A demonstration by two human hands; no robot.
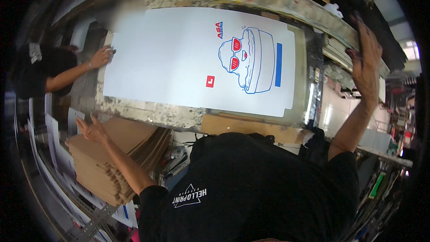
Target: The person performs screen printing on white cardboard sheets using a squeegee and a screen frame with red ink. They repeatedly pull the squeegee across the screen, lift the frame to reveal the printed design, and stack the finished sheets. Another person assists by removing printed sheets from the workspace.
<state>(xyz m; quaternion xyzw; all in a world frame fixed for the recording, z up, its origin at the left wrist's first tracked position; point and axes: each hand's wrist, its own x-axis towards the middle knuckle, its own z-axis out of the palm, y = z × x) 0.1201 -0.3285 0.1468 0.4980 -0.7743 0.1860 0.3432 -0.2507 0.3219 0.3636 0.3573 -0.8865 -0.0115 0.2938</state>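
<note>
A large white printed sheet lies flat on the worktable. At its right end are a blue line drawing of a bowl-like shape with red sunglasses and a blue bar; a small red square sits near its front edge. My left hand is open, fingers spread, over the stack of brown cardboard left of my body; whether it touches the cardboard I cannot tell. My right hand is raised at the far right, beside the end of the long pale beam. Its fingers are stretched out and nothing shows in them.
At the left, a co-worker's hand is at the sheet's left edge. A dark frame bar runs along the table's right end. White sheets stand at the lower left. A cluttered rack is at the lower right.
</note>
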